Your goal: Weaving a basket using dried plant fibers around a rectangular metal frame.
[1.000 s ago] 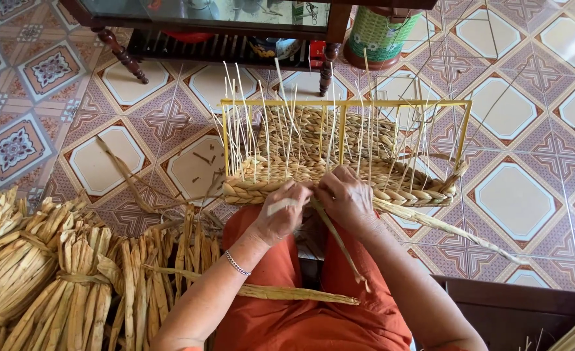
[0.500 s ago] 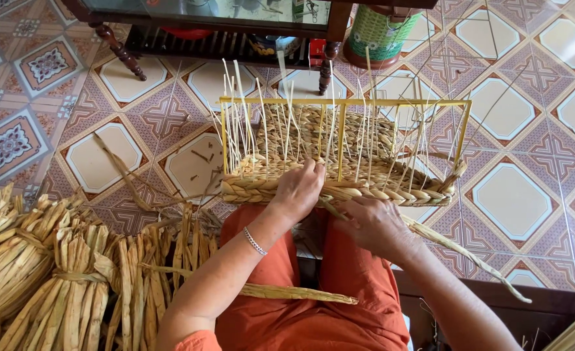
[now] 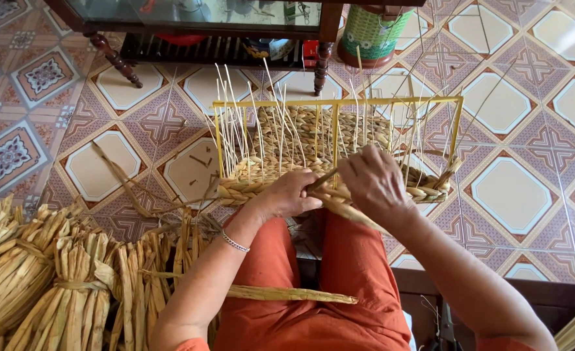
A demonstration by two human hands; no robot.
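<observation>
A half-woven straw basket (image 3: pixel 281 140) sits on a yellow wire frame (image 3: pixel 339 102) on the tiled floor in front of my knees, with thin upright stakes rising from its braided wall. My left hand (image 3: pixel 290 194) grips the near braided rim. My right hand (image 3: pixel 373 184) is closed around a thick dried straw strand (image 3: pixel 355 213) that runs across the rim and down to the lower right. The two hands almost touch at the rim.
Tied bundles of dried straw (image 3: pixel 53 279) lie at the lower left. One loose strand (image 3: pixel 287 294) rests across my orange-clad lap. A dark wooden glass-topped table (image 3: pixel 196 19) and a green woven container (image 3: pixel 375 32) stand behind the basket.
My right hand has risen from below the rim to the basket wall, drawing the strand up with it. My left hand has slid down and left along the rim. The view has shifted slightly.
</observation>
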